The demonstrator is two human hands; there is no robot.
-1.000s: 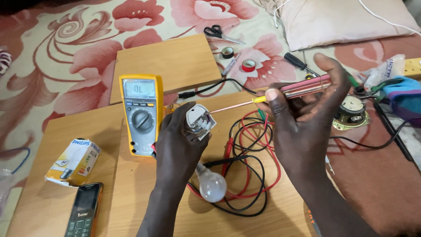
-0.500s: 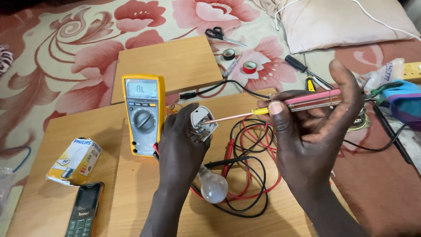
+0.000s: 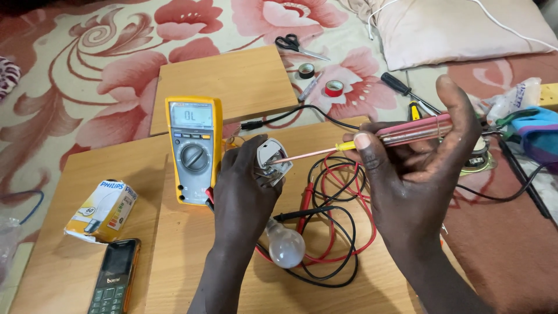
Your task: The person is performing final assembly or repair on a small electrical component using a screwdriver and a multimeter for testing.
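Left hand (image 3: pixel 247 186) gripping white plastic plug (image 3: pixel 272 161); right hand (image 3: pixel 415 168) driving pink-handled screwdriver (image 3: pixel 407 132) into it; unscrewing appearing underway, plug remaining closed.

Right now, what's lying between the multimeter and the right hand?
In the head view, the left hand holding a white plug sits between the yellow multimeter and the right hand. The screwdriver shaft crosses the remaining gap, above coiled red and black leads.

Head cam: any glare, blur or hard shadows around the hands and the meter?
Head view: light soft and even, shadows faint under the left hand and right hand; the multimeter screen is clear of glare; the bulb shows a dull sheen; the screwdriver and plug are sharp, with no motion blur.
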